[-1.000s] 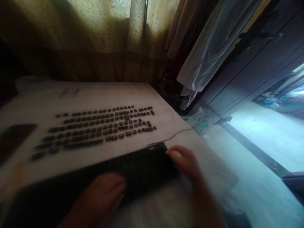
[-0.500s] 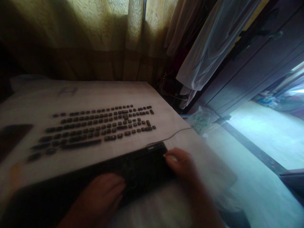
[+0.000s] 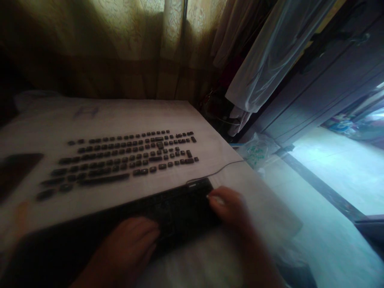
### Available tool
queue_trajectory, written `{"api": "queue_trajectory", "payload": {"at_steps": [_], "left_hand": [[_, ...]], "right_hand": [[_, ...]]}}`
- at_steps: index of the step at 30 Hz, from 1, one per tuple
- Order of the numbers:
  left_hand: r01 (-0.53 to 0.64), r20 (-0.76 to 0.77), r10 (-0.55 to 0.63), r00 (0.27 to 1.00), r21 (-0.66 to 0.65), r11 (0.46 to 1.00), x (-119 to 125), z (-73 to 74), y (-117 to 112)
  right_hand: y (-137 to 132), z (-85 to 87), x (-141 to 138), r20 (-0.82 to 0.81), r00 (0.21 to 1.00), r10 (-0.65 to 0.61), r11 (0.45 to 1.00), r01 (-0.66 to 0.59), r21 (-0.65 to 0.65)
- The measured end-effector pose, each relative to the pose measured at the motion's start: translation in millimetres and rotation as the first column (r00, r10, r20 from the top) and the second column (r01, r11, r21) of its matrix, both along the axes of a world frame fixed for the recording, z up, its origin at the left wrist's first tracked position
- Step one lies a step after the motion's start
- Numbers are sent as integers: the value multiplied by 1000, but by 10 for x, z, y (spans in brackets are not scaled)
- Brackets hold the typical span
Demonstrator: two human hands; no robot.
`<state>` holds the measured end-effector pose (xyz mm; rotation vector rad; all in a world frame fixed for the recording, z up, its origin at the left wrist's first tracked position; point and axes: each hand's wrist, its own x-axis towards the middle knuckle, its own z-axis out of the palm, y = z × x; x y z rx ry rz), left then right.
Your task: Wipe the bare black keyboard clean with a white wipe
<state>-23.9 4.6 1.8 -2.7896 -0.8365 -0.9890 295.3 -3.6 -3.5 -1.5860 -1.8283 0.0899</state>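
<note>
A black keyboard base (image 3: 168,210) with its keys taken off lies along the near edge of a white cloth (image 3: 126,116). My left hand (image 3: 129,244) rests flat on its front edge, fingers stretched out. My right hand (image 3: 229,206) is closed at the keyboard's right end, pinching something small and pale that I cannot make out. Several loose black keycaps (image 3: 126,158) are laid out in rows on the cloth beyond the keyboard. A thin cable (image 3: 222,169) runs from the keyboard's right corner off the table edge.
A dark flat object (image 3: 16,172) lies at the cloth's left. Patterned curtains (image 3: 126,44) hang behind the table. Pale garments (image 3: 264,68) hang at the right beside a dark door. A plastic bag (image 3: 256,150) sits on the floor by the table's right edge.
My right hand has slid slightly left along the keyboard's right end. The left hand stays on the front edge. The view shifted a little.
</note>
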Motion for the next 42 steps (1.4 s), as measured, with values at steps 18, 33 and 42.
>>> {"api": "queue_trajectory", "payload": {"at_steps": [18,33,42], "left_hand": [[25,-67,-26,997,-7,1000,19,168,8],[21,-35,-23,999,-67,998,-27,30,0],[25,-59,-26,998,-29,999,-20,114,0]], "right_hand": [[21,-6,-24,127,991,-31,1000,31,8],[18,-19,-39,102,994,-47,998,49,-25],[22,-12,-37,-103,991,-82,996,79,-37]]}}
